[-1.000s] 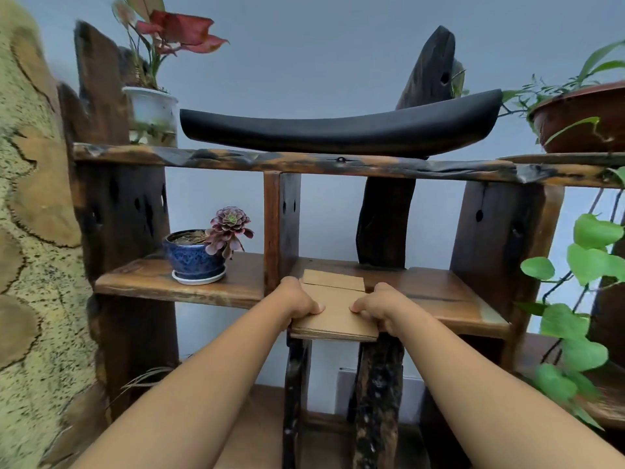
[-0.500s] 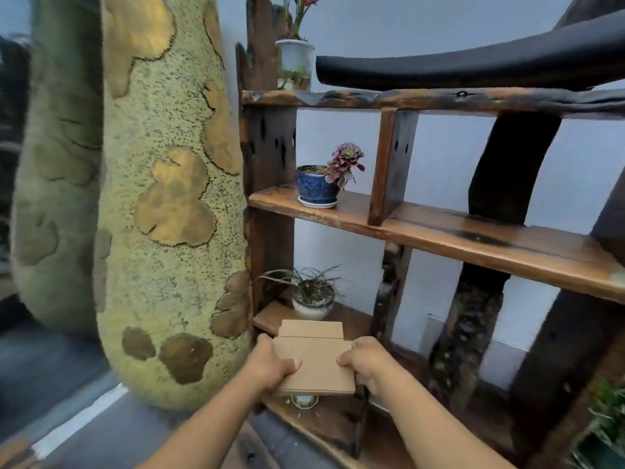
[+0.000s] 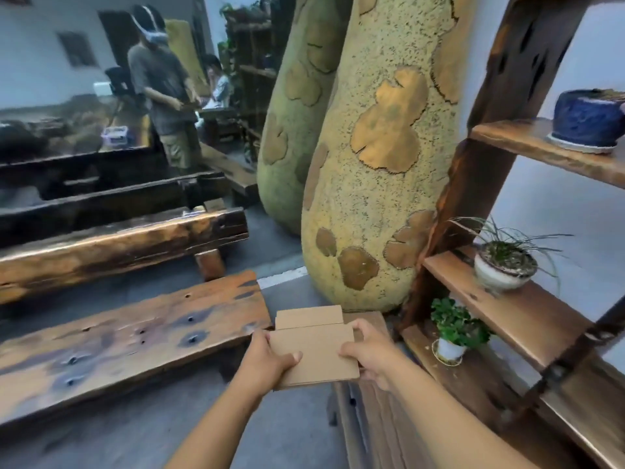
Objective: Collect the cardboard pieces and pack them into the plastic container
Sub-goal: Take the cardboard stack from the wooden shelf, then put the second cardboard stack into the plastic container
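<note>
A flat stack of brown cardboard pieces [image 3: 313,346] is held level in front of me, above the floor. My left hand [image 3: 267,358] grips its left edge with the thumb on top. My right hand [image 3: 370,350] grips the right edge the same way. A smaller flap of the cardboard sticks out at the far side. No plastic container that I can identify is in view.
A wooden plank bench [image 3: 128,336] lies low at the left, a thicker beam bench [image 3: 111,242] behind it. A tall yellow-green gourd sculpture [image 3: 375,157] stands ahead. The wooden shelf [image 3: 507,309] with potted plants is at the right. A person [image 3: 162,86] stands far left.
I have lifted the cardboard stack off the shelf with both hands and turned left, away from the shelf; the benches and the room beyond are now in view.
</note>
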The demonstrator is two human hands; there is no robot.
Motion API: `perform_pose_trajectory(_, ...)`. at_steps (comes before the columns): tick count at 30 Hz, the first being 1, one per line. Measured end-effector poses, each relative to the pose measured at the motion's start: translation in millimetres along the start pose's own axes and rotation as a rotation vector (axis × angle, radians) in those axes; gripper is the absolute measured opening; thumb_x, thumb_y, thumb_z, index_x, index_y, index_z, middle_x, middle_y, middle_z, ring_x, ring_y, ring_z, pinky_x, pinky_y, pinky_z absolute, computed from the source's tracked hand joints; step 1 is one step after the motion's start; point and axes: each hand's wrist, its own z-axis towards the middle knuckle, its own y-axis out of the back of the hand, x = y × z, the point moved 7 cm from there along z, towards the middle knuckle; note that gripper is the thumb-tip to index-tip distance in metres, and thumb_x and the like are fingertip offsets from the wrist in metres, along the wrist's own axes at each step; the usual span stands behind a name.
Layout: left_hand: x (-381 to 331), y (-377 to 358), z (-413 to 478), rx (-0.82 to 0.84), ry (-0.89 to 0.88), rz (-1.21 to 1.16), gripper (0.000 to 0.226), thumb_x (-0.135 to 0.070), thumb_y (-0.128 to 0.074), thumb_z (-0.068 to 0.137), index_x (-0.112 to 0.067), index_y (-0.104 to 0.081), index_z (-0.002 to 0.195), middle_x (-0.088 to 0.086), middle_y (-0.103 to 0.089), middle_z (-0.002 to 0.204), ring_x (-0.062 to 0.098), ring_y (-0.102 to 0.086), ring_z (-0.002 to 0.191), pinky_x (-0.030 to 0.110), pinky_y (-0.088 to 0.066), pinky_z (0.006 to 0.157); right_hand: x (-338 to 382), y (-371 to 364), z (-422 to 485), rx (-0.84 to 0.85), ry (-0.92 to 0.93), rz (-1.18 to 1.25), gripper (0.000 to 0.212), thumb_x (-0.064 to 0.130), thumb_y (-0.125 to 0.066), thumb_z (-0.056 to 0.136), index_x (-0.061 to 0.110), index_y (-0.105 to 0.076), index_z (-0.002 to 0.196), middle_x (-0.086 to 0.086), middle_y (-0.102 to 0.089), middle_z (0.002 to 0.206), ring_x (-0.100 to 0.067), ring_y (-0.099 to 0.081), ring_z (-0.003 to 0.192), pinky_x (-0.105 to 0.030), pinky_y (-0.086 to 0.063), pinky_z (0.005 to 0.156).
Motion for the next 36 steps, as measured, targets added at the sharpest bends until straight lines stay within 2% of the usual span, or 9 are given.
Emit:
perform_pose_trajectory(4, 41.4, 74.6, -9.9, -0.168, 0.068, -0.1, 0.045, -0.015, -0.079, 0.077, -0.012, -0.047, 0.108, -0.001, -0.063, 0.102, 0.012, -0.062, 0.093, 0.029, -0.056, 0.073, 13.2, -82.8, 21.4, 0.13, 0.035, -0.139, 0.031, 0.0, -0.063, 0.084, 0.012, -0.052, 0.11, -0.02, -0.069, 0.107, -0.028, -0.067, 0.084, -0.036, -0.054, 0.064)
perform_pose_trajectory(12, 118.4, 203.1, -31.4, -0.434, 0.203, -0.282, 0.045, -0.023, -0.082, 0.072, -0.023, -0.043, 0.094, -0.002, -0.059, 0.097, 0.01, -0.06, 0.082, 0.024, -0.044, 0.055, 28.4, -241.5, 49.2, 0.382, 0.082, -0.342, 0.023, 0.007, -0.07, 0.08, 0.017, -0.058, 0.098, -0.019, -0.072, 0.102, -0.03, -0.069, 0.087, -0.05, -0.057, 0.082)
perform_pose_trajectory(17, 169.3, 266.4, -73.8, -0.635, 0.279, -0.561, 0.043, -0.015, -0.082, 0.074, -0.015, -0.049, 0.102, 0.005, -0.063, 0.103, 0.024, -0.065, 0.094, 0.046, -0.055, 0.085, 24.2, -345.1, 44.7, 0.588, 0.093, -0.419, 0.027, 0.009, -0.071, 0.078, 0.018, -0.06, 0.102, -0.011, -0.074, 0.095, -0.028, -0.073, 0.086, -0.05, -0.058, 0.083)
perform_pose_trajectory(19, 198.7, 282.3, -106.7, -0.723, 0.321, -0.739, 0.035, -0.008, -0.078, 0.078, -0.007, -0.055, 0.104, 0.01, -0.071, 0.1, 0.027, -0.07, 0.092, 0.045, -0.057, 0.083, 13.3, -388.4, 30.4, 0.703, 0.095, -0.477, 0.028, 0.011, -0.072, 0.075, 0.018, -0.061, 0.1, -0.011, -0.076, 0.094, -0.031, -0.074, 0.088, -0.053, -0.059, 0.084)
perform_pose_trajectory(21, 216.2, 289.4, -136.7, -0.774, 0.315, -0.829, 0.016, -0.005, -0.073, 0.082, -0.005, -0.06, 0.092, 0.009, -0.075, 0.086, 0.022, -0.072, 0.077, 0.035, -0.059, 0.067, 4.0, -420.2, 18.2, 0.801, 0.12, -0.537, 0.031, 0.012, -0.072, 0.076, 0.016, -0.06, 0.103, -0.012, -0.077, 0.093, -0.032, -0.074, 0.088, -0.053, -0.059, 0.083)
perform_pose_trajectory(24, 238.4, 291.3, -187.6, -0.929, 0.352, -0.919, 0.016, -0.003, -0.071, 0.083, -0.008, -0.059, 0.075, 0.007, -0.071, 0.073, 0.018, -0.069, 0.065, 0.03, -0.056, 0.057, -12.7, -462.9, -7.6, 0.972, 0.143, -0.647, 0.032, 0.012, -0.071, 0.079, 0.012, -0.057, 0.109, -0.016, -0.076, 0.097, -0.035, -0.073, 0.091, -0.054, -0.058, 0.083)
perform_pose_trajectory(27, 251.1, 282.3, -238.8, -1.078, 0.387, -0.941, 0.007, -0.001, -0.07, 0.084, -0.005, -0.064, 0.083, 0.007, -0.071, 0.075, 0.016, -0.07, 0.063, 0.026, -0.056, 0.051, -33.4, -495.8, -39.5, 1.161, 0.175, -0.769, 0.026, 0.009, -0.068, 0.086, 0.013, -0.057, 0.108, -0.012, -0.077, 0.096, -0.03, -0.074, 0.089, -0.049, -0.058, 0.08)
perform_pose_trajectory(32, 263.5, 238.3, -316.7, -1.371, 0.513, -0.948, 0.021, -0.004, -0.071, 0.083, 0.001, -0.063, 0.102, 0.008, -0.069, 0.087, 0.02, -0.067, 0.077, 0.039, -0.058, 0.07, -76.1, -524.1, -99.2, 1.448, 0.177, -0.955, 0.024, 0.013, -0.068, 0.088, 0.017, -0.055, 0.108, -0.005, -0.076, 0.094, -0.015, -0.074, 0.076, -0.028, -0.054, 0.053)
perform_pose_trajectory(36, 264.0, 199.7, -355.3, -1.577, 0.566, -0.985, 0.011, -0.004, -0.071, 0.084, -0.003, -0.068, 0.095, 0.003, -0.072, 0.081, 0.019, -0.067, 0.074, 0.048, -0.058, 0.076, -99.5, -537.7, -144.0, 1.633, 0.174, -1.089, 0.031, 0.017, -0.07, 0.086, 0.017, -0.055, 0.112, -0.006, -0.074, 0.1, -0.019, -0.073, 0.084, -0.025, -0.053, 0.055)
